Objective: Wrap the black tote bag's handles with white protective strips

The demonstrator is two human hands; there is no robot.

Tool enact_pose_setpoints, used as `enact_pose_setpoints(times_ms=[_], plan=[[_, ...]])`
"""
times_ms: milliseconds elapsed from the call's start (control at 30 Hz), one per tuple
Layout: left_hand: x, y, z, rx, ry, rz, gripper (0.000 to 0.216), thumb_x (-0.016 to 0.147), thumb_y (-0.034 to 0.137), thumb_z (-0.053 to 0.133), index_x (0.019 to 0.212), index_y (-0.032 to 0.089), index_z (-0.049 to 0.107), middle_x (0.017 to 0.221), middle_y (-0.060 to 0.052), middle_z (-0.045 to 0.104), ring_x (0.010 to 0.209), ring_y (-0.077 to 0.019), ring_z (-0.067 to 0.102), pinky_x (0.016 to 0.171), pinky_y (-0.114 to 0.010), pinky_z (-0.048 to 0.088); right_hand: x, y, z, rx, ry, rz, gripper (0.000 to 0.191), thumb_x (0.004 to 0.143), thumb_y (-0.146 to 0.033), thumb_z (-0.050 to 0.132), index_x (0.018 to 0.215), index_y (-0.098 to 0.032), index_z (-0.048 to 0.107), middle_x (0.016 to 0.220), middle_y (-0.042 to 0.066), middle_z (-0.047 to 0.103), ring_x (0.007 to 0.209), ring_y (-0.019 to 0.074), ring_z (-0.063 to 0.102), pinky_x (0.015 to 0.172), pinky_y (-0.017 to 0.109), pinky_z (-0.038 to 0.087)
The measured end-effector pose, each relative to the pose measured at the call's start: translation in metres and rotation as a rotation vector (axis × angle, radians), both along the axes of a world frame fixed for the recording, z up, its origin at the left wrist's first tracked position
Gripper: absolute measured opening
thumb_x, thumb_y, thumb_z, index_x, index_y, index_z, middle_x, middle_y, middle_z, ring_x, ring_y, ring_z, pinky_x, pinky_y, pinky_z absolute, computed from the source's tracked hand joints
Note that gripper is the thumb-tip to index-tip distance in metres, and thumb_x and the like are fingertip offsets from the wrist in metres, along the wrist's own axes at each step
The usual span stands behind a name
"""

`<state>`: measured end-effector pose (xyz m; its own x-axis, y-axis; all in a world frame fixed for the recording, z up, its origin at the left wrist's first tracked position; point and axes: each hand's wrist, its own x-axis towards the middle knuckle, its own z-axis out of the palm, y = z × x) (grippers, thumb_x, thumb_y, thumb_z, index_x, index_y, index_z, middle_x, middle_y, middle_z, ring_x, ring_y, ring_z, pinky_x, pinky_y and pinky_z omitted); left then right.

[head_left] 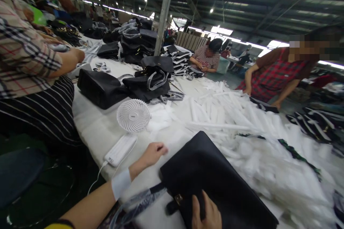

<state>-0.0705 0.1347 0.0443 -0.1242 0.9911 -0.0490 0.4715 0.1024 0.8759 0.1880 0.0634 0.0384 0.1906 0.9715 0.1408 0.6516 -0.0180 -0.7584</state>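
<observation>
A black leather handbag lies on the white-covered table right in front of me. My right hand is on its near side, thumb and fingers closed around a dark part of the bag. Close to that hand is a small metal clasp on the bag. A handle wrapped in clear plastic trails from the bag's left side. My left hand hovers beyond the bag's left corner, apart from it, its fingers curled and blurred at the tips. Nothing can be made out in it.
A white fan on a white power strip-like base stands left. Black bags are piled behind it. White foam wrapping heaps up on the right. People work at the left, right and far side.
</observation>
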Motion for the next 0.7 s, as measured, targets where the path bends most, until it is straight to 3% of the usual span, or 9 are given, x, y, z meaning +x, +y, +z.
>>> enact_pose_setpoints(times_ms=[67,133,200,267,500,700], plan=[[0.019,-0.041,0.005,-0.013,-0.150,-0.162,0.032,0.086,0.038,0.049,0.062,0.017,0.049,0.058,0.005,0.040,0.059,-0.0100,0.041,0.057,-0.022,0.032,-0.003,0.001,0.017,-0.065,0.095,0.025,0.061,0.076,-0.072,0.050,0.102,-0.019,0.069,0.103,0.014,0.068,0.093,0.0295,0.061,0.073,0.037,0.050],[0.035,-0.078,0.007,-0.038,-0.255,-0.273,0.031,0.084,0.037,0.050,0.063,0.016,0.050,0.061,0.004,0.044,0.062,-0.0103,0.042,0.058,-0.022,0.031,-0.010,-0.001,0.030,-0.246,0.318,0.130,0.059,0.076,-0.071,0.052,0.097,-0.018,0.068,0.080,0.008,0.068,0.066,0.0210,0.058,0.057,0.031,0.045],[0.045,-0.106,0.006,-0.071,-0.259,-0.328,0.029,0.084,0.035,0.050,0.063,0.016,0.051,0.063,0.003,0.047,0.065,-0.0111,0.043,0.061,-0.023,0.031,-0.017,-0.008,0.034,-0.358,0.540,0.214,0.053,0.076,-0.068,0.057,0.083,-0.017,0.066,0.059,0.000,0.057,0.050,0.0132,0.045,0.048,0.026,0.035],[0.050,-0.124,0.003,-0.112,-0.233,-0.370,0.028,0.084,0.034,0.049,0.062,0.016,0.050,0.062,0.003,0.045,0.064,-0.0113,0.043,0.061,-0.024,0.029,-0.021,-0.017,0.032,-0.375,0.671,0.216,0.047,0.074,-0.063,0.064,0.068,-0.017,0.060,0.050,-0.004,0.046,0.046,0.0093,0.037,0.046,0.024,0.028],[0.058,-0.151,-0.004,-0.291,-0.349,-0.412,0.029,0.084,0.036,0.048,0.062,0.017,0.047,0.060,0.004,0.039,0.059,-0.0110,0.037,0.056,-0.025,0.027,-0.014,-0.047,0.020,-0.386,0.717,0.070,0.045,0.067,-0.056,0.073,0.056,-0.017,0.053,0.048,-0.006,0.042,0.047,0.0079,0.033,0.047,0.023,0.024],[0.066,-0.156,-0.001,-0.300,-0.432,-0.244,0.028,0.077,0.040,0.058,0.065,0.014,0.055,0.060,0.004,0.044,0.059,-0.0100,0.038,0.057,-0.024,0.030,-0.002,-0.057,0.017,-0.391,0.752,0.048,0.044,0.064,-0.052,0.078,0.054,-0.017,0.054,0.048,-0.006,0.041,0.048,0.0071,0.030,0.047,0.023,0.023]])
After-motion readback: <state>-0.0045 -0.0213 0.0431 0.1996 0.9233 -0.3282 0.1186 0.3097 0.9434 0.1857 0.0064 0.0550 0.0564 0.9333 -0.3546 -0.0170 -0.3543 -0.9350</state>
